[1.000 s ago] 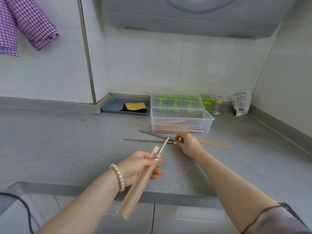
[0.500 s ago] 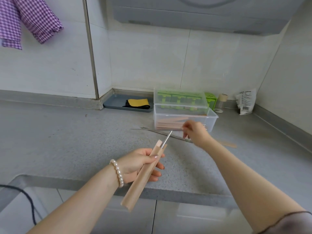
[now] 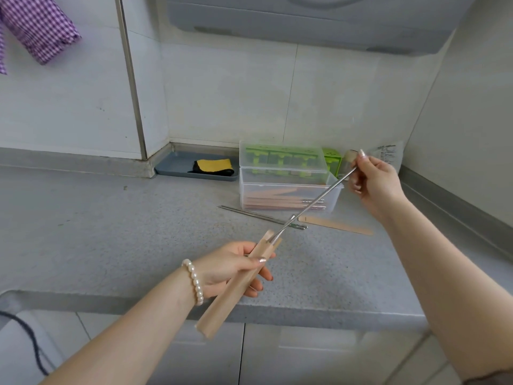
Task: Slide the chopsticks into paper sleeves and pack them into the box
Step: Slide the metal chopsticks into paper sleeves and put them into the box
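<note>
**Two hands, one chopstick entering a sleeve**

One paper sleeve is gripped in the left hand, fingers and thumb wrapped round its upper half. The sleeve is held above the front edge of the grey bench, tilted, with its open mouth pointing up and to the right and its closed end hanging past the bench edge toward the camera. A pearl bracelet sits on the left wrist.

The right hand is raised to the right, pinching the far end of a metal chopstick between fingertips and thumb. The chopstick runs on a diagonal down and left; its near tip sits in the sleeve's mouth. Whether another chopstick is already inside the sleeve cannot be told.

On the bench behind: a clear plastic box, open, with several filled sleeves lying flat inside. Its clear lid stands behind it, with green items showing through. Just in front of the box lie loose metal chopsticks, side by side, and to their right an empty sleeve lying flat.

Further back, a grey tray in the corner holds a yellow-and-black cloth. A purple checked cloth hangs upper left.
</note>
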The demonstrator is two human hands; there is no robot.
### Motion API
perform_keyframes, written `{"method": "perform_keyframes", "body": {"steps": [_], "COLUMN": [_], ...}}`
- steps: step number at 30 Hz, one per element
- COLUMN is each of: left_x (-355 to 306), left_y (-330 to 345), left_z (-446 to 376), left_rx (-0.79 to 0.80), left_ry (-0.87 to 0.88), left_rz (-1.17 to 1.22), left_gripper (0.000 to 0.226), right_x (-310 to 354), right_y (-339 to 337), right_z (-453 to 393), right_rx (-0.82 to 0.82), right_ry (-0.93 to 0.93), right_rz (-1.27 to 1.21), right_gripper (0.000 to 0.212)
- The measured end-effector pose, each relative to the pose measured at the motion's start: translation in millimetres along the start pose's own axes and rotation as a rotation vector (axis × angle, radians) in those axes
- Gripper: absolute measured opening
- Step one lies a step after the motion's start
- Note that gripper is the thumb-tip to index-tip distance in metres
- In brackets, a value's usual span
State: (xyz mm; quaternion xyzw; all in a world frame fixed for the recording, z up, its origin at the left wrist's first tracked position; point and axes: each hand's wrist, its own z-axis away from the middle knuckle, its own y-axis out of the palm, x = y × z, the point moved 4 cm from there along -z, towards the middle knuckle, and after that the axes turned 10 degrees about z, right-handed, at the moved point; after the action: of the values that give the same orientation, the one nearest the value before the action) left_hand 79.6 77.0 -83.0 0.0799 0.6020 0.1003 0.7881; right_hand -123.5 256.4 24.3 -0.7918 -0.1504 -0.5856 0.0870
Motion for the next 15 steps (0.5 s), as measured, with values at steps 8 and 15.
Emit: {"method": "perform_keyframes", "body": {"steps": [8,15], "left_x": [3.6,-0.4], "left_y": [1.9,10.6], "left_z": [0.5,-2.4], "left_rx": [0.016,0.034], "left_ry": [-0.007,0.027], "left_rz": [-0.092,-0.144], "left_gripper": [0.022,0.021], "right_x": [4.5,-10.1], "right_y": [-3.0,19.4], "right_z": [1.1,14.5], "right_rx": [-0.069,0.089], "right_ry": [-0.049,0.083], "right_rz": [0.139,0.298], "right_gripper": [0.036,0.031]}}
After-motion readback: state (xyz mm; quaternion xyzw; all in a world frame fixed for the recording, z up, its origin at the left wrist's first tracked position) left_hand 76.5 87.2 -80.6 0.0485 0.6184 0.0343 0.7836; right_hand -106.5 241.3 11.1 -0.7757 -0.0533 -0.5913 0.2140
